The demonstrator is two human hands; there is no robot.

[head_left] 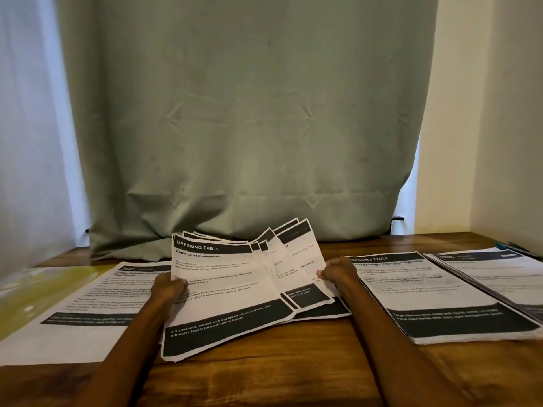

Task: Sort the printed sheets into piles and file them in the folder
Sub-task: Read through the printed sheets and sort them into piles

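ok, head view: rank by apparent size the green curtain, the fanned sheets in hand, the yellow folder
1. Green curtain, by far the largest.
2. Fanned sheets, held by both hands.
3. Yellow folder, though sheets cover part of it and the frame edge crops it, so its true extent is unsure.

We are looking at a grey-green curtain (pixel 244 113) hanging mid-frame behind a wooden table (pixel 264 374). Daylight is glowing along the left edge, and a cream wall (pixel 482 113) is filling the right.
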